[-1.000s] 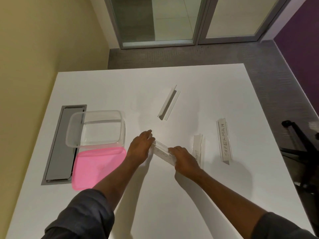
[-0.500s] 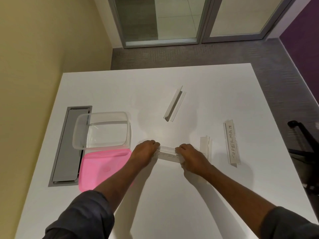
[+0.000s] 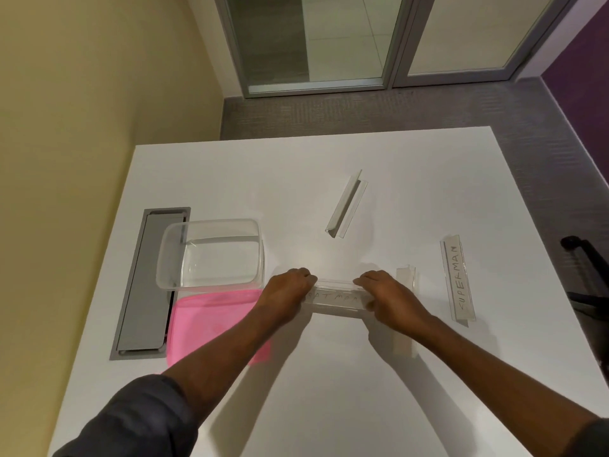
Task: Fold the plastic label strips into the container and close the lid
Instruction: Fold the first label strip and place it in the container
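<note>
The white worktop (image 3: 329,374) carries everything. Set into it, well to the left of the left hand's fingers, is a long grey hatch panel (image 3: 145,285). Nearer those fingers, just up and to their left, stands the clear container (image 3: 211,255), open and holding nothing that shows. Its pink lid (image 3: 211,318) lies flat on the worktop against the container's near side, just left of the left fingers and partly under the left forearm.

The left hand (image 3: 285,291) and the right hand (image 3: 387,291) face each other, each closed over one end of a clear plastic label strip (image 3: 336,296) that spans the gap between them. The fingers of both hands curl over the strip's far edge and the thumbs sit on its near side, so each hand pinches it. Faint handwriting shows on the strip; it is too pale to read with certainty. Whether the strip rests on the worktop or is slightly lifted cannot be told.

Well to the right of the right fingers lies a strip marked SUPERMAN (image 3: 458,282), running away from the person. Just beside the right fingers, partly hidden by the right wrist, lies another strip (image 3: 406,278). Beyond both hands, up and between the fingers, a fourth strip (image 3: 346,206) lies at a slant, folded along its length.
</note>
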### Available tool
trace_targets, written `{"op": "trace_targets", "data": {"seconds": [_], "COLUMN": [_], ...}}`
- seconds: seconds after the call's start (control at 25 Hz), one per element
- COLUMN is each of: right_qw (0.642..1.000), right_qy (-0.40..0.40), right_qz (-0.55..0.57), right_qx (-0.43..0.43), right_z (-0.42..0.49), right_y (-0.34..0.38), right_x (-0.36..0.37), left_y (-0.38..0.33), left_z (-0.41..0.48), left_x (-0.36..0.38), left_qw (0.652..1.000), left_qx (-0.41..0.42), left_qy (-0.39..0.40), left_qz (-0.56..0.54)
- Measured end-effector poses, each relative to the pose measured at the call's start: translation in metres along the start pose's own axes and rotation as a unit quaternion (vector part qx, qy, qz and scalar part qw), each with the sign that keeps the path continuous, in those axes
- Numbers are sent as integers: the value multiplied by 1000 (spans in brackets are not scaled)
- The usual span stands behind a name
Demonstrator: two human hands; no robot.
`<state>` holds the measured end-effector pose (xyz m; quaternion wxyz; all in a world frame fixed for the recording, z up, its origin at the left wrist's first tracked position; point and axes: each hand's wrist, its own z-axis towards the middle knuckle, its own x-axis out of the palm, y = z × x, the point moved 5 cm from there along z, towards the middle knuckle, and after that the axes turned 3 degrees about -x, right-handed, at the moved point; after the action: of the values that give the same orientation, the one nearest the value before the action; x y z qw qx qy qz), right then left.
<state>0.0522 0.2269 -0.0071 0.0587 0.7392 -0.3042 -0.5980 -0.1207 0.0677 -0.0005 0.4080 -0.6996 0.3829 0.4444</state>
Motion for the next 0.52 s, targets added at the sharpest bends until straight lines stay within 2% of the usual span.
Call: {"op": "trace_targets", "data": {"seconds": [0.28, 0.52], "right_qw": [997, 994], "right_qy": [-46, -38], "right_qz": [-6, -3], "right_qx": [-54, -107], "right_z": [21, 72], "right_y": [55, 135], "right_x": [-58, -65], "left_y": [34, 112], "left_z": [-28, -71], "left_x": [-71, -117], "left_qw": [996, 993], "left_qx": [18, 24], "left_qy": [-75, -105], "left_qz": [37, 43]}}
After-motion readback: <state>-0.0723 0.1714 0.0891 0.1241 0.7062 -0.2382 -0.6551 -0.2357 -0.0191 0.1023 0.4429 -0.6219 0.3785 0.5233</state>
